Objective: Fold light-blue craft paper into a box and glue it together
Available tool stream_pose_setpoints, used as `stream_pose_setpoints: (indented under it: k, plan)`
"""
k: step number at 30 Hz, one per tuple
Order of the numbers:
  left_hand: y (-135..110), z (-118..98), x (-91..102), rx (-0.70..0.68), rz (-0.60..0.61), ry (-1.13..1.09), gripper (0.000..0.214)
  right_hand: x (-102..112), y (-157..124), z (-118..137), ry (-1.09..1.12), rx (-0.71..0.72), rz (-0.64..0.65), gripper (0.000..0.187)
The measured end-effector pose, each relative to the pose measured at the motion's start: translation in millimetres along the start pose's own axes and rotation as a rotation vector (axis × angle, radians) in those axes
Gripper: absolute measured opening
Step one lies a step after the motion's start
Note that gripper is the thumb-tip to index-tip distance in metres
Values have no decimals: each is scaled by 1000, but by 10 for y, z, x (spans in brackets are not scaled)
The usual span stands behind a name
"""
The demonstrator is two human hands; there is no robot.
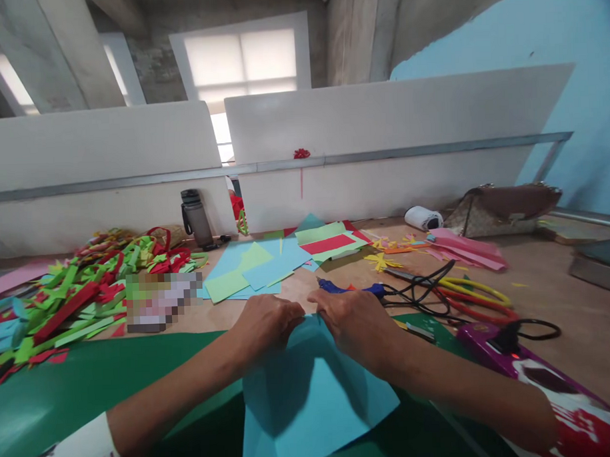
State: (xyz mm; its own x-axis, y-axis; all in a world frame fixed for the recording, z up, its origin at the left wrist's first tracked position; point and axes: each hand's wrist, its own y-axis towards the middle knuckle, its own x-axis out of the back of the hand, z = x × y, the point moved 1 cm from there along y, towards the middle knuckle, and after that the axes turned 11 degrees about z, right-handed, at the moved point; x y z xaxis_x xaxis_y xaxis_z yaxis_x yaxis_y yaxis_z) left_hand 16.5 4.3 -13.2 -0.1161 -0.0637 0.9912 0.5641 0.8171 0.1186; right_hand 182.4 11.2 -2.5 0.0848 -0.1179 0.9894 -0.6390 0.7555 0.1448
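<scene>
A sheet of light blue paper hangs from both my hands, tilted toward me over the green table cover. My left hand pinches its top edge, the fingers curled and partly hidden. Close beside it, my right hand grips the same edge a little to the right, thumb and fingers pressed together. The top of the sheet bends between the two hands. Just beyond my right hand lies a blue glue gun with a black cord.
Paper strips are heaped at the left, near a grey bottle. Coloured sheets lie ahead. On the right are orange-and-yellow-handled scissors, a purple power strip, pink paper and a brown bag.
</scene>
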Motion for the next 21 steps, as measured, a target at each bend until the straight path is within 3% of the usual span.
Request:
stream_pose_setpoints:
  k: [8, 14, 21]
  plan:
    - [16, -37, -28, 84, 52, 62, 23, -4, -8, 17, 28, 56, -40, 12]
    - [37, -86, 22, 70, -37, 89, 23, -32, -21, 28, 53, 117, -139, 16]
    - [54, -165, 26, 15, -64, -219, 31, -8, -43, 24, 80, 159, -191, 17]
